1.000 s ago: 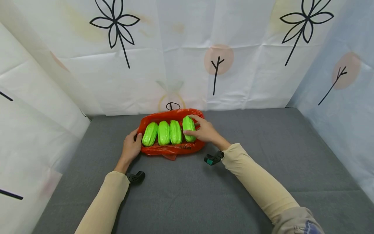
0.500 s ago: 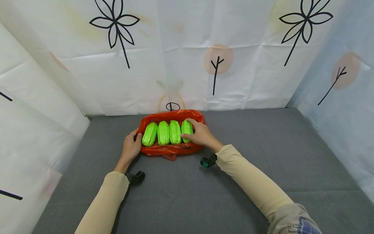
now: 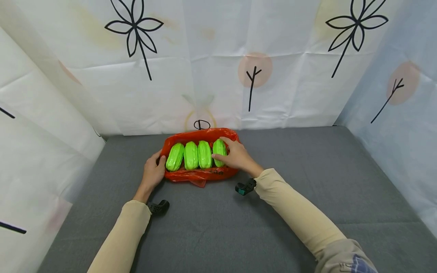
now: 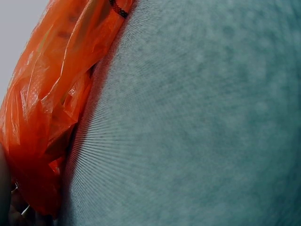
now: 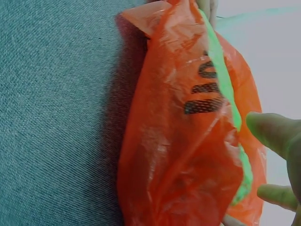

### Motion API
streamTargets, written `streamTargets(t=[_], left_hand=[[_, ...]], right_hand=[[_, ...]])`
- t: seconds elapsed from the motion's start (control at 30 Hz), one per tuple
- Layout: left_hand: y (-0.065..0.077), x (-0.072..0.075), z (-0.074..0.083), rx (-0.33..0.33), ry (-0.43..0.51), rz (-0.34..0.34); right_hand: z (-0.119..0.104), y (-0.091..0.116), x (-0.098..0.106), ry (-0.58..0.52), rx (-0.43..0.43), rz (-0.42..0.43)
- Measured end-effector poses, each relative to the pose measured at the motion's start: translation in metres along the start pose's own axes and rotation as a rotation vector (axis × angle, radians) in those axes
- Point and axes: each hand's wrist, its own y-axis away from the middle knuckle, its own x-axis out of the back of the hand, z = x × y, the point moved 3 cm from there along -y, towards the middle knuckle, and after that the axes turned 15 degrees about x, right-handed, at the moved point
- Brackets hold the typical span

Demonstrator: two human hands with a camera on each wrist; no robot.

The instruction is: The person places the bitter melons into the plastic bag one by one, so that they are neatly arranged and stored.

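A red plastic bag (image 3: 225, 172), opened wide like a tray, lies near the back of the grey table. Several bright green, ridged, melon-like pieces stand side by side in it, among them a middle piece (image 3: 191, 155). My left hand (image 3: 153, 172) holds the bag's left end, thumb on the near side. With thumb and fingers spread around the rightmost green piece (image 3: 218, 151), my right hand (image 3: 237, 155) holds it inside the bag. In the right wrist view the bag's printed side wall (image 5: 178, 141) hides most of the green pieces.
Behind the bag rises a white cloth wall (image 3: 211, 76) with plant drawings. More cloth hangs at both sides. The grey tabletop (image 3: 205, 227) stretches between the forearms, each with a black wrist strap, one of them the left strap (image 3: 158, 206).
The right hand has lowered the rightmost green piece into the bag, moving left and down, then shifted slightly back right with it. The left hand has stayed at the bag's left end.
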Motion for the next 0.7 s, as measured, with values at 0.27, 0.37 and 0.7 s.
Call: streamTargets(t=[0.27, 0.37, 0.7], left_hand=[[0.0, 0.001, -0.001, 0.008, -0.007, 0.001], [0.001, 0.001, -0.002, 0.018, 0.003, -0.006], [0.003, 0.013, 0.002, 0.025, 0.088, -0.012]], right_hand=[[-0.002, 0.007, 0.012, -0.036, -0.002, 0.047], [-0.003, 0.013, 0.02, -0.062, 0.007, 0.065], [0.014, 0.042, 0.059, -0.085, 0.036, 0.119]])
